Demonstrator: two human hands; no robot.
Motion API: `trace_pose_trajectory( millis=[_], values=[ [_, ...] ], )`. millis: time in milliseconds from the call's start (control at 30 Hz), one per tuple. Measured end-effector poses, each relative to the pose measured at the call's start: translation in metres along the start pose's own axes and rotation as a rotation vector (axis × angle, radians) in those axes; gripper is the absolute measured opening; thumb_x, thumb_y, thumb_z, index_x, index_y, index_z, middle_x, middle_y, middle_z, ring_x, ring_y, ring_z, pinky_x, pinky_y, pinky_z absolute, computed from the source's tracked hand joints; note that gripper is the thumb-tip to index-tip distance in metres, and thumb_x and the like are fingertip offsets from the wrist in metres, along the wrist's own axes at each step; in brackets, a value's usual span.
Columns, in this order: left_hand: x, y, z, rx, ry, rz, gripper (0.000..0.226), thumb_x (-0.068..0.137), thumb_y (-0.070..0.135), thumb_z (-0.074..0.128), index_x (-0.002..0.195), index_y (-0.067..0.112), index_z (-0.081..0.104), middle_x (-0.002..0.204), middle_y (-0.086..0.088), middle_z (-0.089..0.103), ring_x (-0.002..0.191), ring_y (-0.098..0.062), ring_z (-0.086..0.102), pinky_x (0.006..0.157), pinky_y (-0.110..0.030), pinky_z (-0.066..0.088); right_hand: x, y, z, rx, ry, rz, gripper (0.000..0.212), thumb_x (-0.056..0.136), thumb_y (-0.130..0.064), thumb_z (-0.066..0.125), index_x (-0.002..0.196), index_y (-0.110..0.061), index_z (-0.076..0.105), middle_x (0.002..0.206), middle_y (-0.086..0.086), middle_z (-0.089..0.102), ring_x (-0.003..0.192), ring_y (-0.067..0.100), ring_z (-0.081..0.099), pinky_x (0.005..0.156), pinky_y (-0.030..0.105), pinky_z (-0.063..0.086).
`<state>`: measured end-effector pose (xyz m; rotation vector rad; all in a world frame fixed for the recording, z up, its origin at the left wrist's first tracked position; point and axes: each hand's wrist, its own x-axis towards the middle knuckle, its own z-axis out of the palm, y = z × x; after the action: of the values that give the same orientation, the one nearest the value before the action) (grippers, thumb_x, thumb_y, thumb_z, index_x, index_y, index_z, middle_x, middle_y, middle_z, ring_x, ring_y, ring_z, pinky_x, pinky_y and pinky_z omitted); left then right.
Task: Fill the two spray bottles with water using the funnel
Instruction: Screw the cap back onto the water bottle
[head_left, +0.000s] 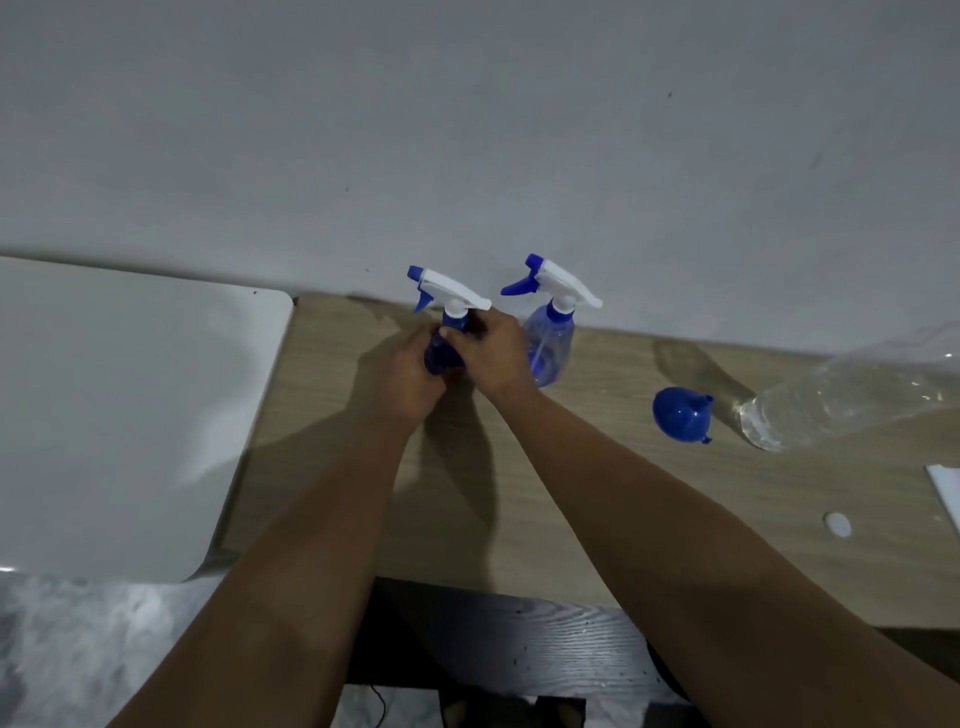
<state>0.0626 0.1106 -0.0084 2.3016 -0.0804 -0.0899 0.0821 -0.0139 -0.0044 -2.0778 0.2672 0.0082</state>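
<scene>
- Holding the dark blue spray bottle with both hands, we have our left hand wrapped around its body and our right hand closed on its neck, just under the white trigger head.
- That grip is clenched on both sides: left fingers curl round the lower body, right fingers meet them at the collar.
- We see the bottle standing roughly upright, its base hidden by our hands, so we cannot tell whether it rests on the tabletop.
- The trigger head rises above the grip, its blue nozzle pointing away to the left.
- Just beside the grip, on the right, stands the second spray bottle, pale translucent blue, with its own white and blue trigger head on top; our right hand overlaps its lower left edge in the view.
- Farther right of the grip, well apart, the blue funnel lies on its side on the wooden tabletop.
- Beyond the funnel, a clear plastic water bottle lies tilted, holding some water near its lower end.
- Nearer us than that bottle, a small white round cap sits on the wood.
- To the left of the grip, a white basin borders the tabletop.
- Behind the grip runs a plain grey wall.
</scene>
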Motion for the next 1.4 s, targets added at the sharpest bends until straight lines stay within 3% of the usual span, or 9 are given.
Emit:
trace_pose_trajectory(
  millis=[267,433,533,600,667,833,1067,1167,1400],
  values=[
    [-0.049,0.017,-0.005,0.139,0.040,-0.064,0.039,0.079,0.015,0.076,0.117,0.008,0.067,0.113,-0.014,0.065,0.105,-0.032,0.060,0.082,-0.025,0.036,-0.054,0.005,-0.045,-0.037,-0.056,0.040,0.030,0.095,-0.023,0.073,0.124,-0.013,0.071,0.116,0.005,0.075,0.104,0.019,0.068,0.090,0.029,0.054],
    [-0.103,0.041,0.042,0.116,-0.051,0.019,0.022,0.081,0.025,0.077,0.092,0.007,0.071,0.091,-0.010,0.066,0.081,-0.022,0.059,0.072,-0.021,0.038,-0.104,0.056,-0.107,-0.087,0.049,0.116,0.008,0.091,-0.025,0.072,0.095,-0.019,0.076,0.088,-0.001,0.078,0.083,0.017,0.072,0.082,0.034,0.059],
    [-0.114,0.077,0.084,0.057,-0.196,0.092,0.023,0.085,0.023,0.077,0.101,0.008,0.071,0.102,-0.004,0.065,0.075,-0.009,0.053,0.065,-0.005,0.033,-0.125,0.094,-0.160,-0.132,0.096,0.174,0.007,0.092,-0.021,0.073,0.097,-0.018,0.077,0.089,-0.003,0.078,0.084,0.015,0.073,0.085,0.036,0.060],
    [-0.112,0.104,0.115,0.022,-0.264,0.137,0.027,0.084,0.028,0.077,0.106,0.014,0.070,0.105,0.003,0.064,0.080,-0.008,0.059,0.069,-0.004,0.038,-0.138,0.117,-0.199,-0.160,0.167,0.216,0.008,0.092,-0.021,0.074,0.098,-0.018,0.078,0.091,-0.001,0.079,0.084,0.015,0.073,0.085,0.034,0.059],
    [-0.106,0.137,0.145,-0.015,-0.287,0.170,0.036,0.080,0.038,0.076,0.111,0.022,0.067,0.106,0.010,0.061,0.089,-0.009,0.064,0.079,-0.024,0.053,-0.148,0.144,-0.241,-0.201,0.233,0.267,0.009,0.091,-0.023,0.074,0.097,-0.019,0.078,0.092,0.000,0.080,0.084,0.016,0.073,0.082,0.031,0.058],
    [-0.084,0.231,0.197,-0.072,-0.293,0.194,0.078,0.069,0.056,0.078,0.137,0.032,0.049,0.134,0.010,0.054,0.118,-0.013,0.058,0.095,-0.035,0.051,-0.161,0.200,-0.333,-0.304,0.285,0.418,0.027,0.092,-0.032,0.071,0.116,-0.021,0.075,0.117,0.001,0.075,0.108,0.023,0.071,0.093,0.037,0.057],
    [-0.066,0.322,0.244,-0.189,-0.269,0.121,0.129,0.053,0.066,0.086,0.153,0.049,0.006,0.160,0.012,0.025,0.142,-0.018,0.037,0.102,-0.047,0.048,-0.162,0.259,-0.407,-0.593,0.024,0.608,0.063,0.099,-0.030,0.061,0.156,-0.026,0.036,0.148,0.014,0.039,0.136,0.038,0.044,0.103,0.046,0.049],
    [-0.063,0.337,0.258,-0.215,-0.236,0.109,0.129,0.055,0.060,0.090,0.155,0.042,0.010,0.161,0.010,0.026,0.145,-0.012,0.033,0.108,-0.031,0.036,-0.162,0.279,-0.414,-0.612,-0.059,0.566,0.057,0.099,-0.028,0.059,0.153,-0.028,0.041,0.145,0.012,0.039,0.134,0.036,0.046,0.102,0.045,0.051],
    [-0.062,0.349,0.272,-0.281,-0.201,0.057,0.123,0.047,0.063,0.089,0.149,0.041,0.024,0.145,0.013,0.047,0.131,-0.012,0.048,0.108,-0.044,0.045,-0.161,0.296,-0.414,-0.620,-0.081,0.376,0.031,0.099,-0.021,0.056,0.128,-0.019,0.067,0.128,0.007,0.056,0.111,0.031,0.065,0.094,0.039,0.054]
  ],
)
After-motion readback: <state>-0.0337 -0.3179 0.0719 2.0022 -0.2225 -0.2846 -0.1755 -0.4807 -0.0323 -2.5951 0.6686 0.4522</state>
